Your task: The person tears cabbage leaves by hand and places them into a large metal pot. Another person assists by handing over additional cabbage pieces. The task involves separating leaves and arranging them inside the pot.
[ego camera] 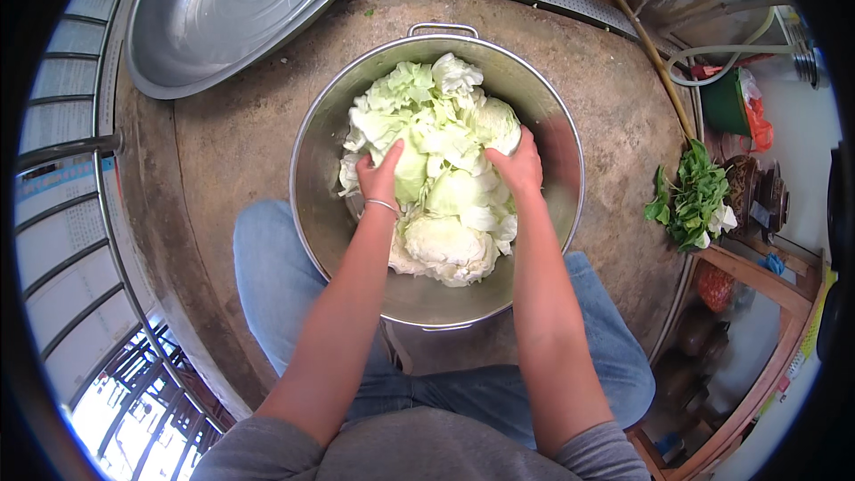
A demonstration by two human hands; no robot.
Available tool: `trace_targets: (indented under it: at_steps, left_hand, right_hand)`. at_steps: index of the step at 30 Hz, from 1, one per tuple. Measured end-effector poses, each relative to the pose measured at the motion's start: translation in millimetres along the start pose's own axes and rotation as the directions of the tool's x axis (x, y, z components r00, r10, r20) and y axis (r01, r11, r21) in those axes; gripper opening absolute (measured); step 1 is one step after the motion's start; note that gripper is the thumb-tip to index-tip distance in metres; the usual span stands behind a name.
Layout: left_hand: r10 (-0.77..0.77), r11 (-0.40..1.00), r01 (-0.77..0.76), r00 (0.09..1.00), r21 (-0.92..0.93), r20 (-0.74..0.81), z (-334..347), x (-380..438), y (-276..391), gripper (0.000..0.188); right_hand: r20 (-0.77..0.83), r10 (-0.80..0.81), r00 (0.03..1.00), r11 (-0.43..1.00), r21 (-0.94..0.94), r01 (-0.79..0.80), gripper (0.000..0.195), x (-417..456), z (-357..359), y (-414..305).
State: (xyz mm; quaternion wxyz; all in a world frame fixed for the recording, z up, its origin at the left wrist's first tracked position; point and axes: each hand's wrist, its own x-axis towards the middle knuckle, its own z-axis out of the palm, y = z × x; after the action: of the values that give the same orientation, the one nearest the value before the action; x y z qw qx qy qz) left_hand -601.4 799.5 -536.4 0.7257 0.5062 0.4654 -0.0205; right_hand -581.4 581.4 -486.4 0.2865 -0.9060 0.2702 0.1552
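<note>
A large round steel pot [549, 267] with loop handles stands on the floor between my knees. In it lies a heap of pale green cabbage [454, 194], with loose leaves at the top and a whitish head [449, 247] at the near side. My left hand [379, 177], with a bangle on its wrist, rests against the heap's left side, thumb raised. On the right side my right hand [521, 160] lies around a cabbage piece [495, 123], its thumb on the leaves. The fingers of both hands are mostly hidden behind the leaves, so how firmly they hold cannot be told.
A wide metal basin [234, 7] stands at the upper left, beside a metal railing [100, 97]. A perforated metal strip [541, 0] and a wooden pole [634, 27] lie beyond the pot. To the right are leafy greens [698, 197], a green bucket [725, 103] and a wooden frame [755, 280].
</note>
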Motion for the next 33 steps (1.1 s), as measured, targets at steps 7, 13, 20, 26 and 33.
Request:
trace_targets:
  at_steps: [7,13,20,26,33]
  left_hand:
    - [0.051,0.995,-0.073,0.963,0.071,0.264,-3,5,15,0.062]
    - [-0.018,0.982,0.060,0.973,-0.178,0.231,-41,-26,35,0.053]
    - [0.495,0.507,-0.760,0.643,0.407,0.585,-54,-151,90,0.066]
    - [0.361,0.537,-0.784,0.547,0.311,0.755,-70,-164,59,0.077]
    - [-0.241,0.930,0.364,0.713,-0.054,0.658,-62,-114,70,0.057]
  right_hand:
    - [-0.122,-0.047,0.991,0.999,-0.024,0.045,0.083,-13,-10,-9]
    - [-0.010,-0.124,0.992,0.927,0.355,0.119,0.069,-81,-33,-32]
    - [0.422,-0.134,0.897,0.390,0.854,-0.343,0.088,-151,-45,-77]
    - [0.335,-0.049,0.941,0.508,0.819,-0.265,0.077,-145,-34,-29]
    - [0.297,-0.287,0.911,0.258,0.940,-0.225,0.083,-177,-53,-20]
